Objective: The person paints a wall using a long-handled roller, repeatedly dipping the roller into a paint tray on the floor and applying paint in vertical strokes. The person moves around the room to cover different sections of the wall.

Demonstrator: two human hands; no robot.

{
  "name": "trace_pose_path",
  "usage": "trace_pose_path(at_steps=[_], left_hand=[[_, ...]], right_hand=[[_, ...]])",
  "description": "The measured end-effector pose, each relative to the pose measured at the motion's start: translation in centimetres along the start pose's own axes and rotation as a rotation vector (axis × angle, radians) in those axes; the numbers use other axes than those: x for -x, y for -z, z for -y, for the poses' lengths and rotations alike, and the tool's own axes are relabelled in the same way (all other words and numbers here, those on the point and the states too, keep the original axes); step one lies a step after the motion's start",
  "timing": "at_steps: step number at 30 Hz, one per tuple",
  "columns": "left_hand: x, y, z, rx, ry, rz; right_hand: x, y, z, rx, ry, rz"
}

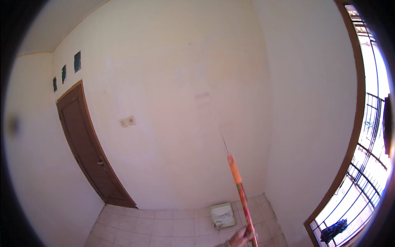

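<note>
My left hand (pixel 241 237) comes in at the bottom edge, its fingers wrapped around a long pole (pixel 244 203) with a red and green pattern. Fixed to the pole's upper end is the orange handle (pixel 234 169) of a paint roller. From it a thin metal rod (pixel 224 143) runs up toward the pale wall (pixel 163 148). The roller head (pixel 202 96) looks faint and blurred against that wall, so contact is hard to judge. My right hand is out of view.
A paint tray (pixel 226 213) with whitish paint stands on the tiled floor (pixel 163 223) near the wall's foot. A brown door (pixel 83 139) is at left, with wall sockets (pixel 127 121) beside it. At right is a barred window (pixel 365 173) with dark cloth (pixel 333 230) at its lower bars.
</note>
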State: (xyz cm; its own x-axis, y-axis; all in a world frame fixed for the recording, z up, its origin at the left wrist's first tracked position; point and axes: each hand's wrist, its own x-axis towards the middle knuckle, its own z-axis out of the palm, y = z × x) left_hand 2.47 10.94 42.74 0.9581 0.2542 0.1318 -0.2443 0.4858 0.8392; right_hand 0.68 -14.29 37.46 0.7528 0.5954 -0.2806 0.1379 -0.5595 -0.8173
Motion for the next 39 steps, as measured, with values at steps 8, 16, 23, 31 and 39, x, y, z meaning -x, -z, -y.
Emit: trace_pose_path(at_steps=[8, 16, 23, 31, 39], left_hand=[[-7.8, -6.4, -26.4, -0.377, -0.389, -0.111], [-11.8, -4.7, -33.7, -0.395, -0.521, -0.243], [-13.6, -2.9, -35.5, -0.435, -0.573, -0.271], [-14.5, -2.2, -37.3, -0.433, -0.595, -0.265], [-10.6, -3.9, -33.4, -0.436, -0.615, -0.240]], right_hand=[[4.6, 1.9, -3.5, 0.017, -0.075, 0.024], [0.9, -3.3, -1.3, -0.192, 0.230, -0.094], [-1.5, -4.8, 2.4, -0.240, 0.207, -0.027], [0.4, -2.3, 8.2, -0.221, -0.001, 0.123], [1.2, -3.6, 9.1, -0.229, 0.154, 0.094]])
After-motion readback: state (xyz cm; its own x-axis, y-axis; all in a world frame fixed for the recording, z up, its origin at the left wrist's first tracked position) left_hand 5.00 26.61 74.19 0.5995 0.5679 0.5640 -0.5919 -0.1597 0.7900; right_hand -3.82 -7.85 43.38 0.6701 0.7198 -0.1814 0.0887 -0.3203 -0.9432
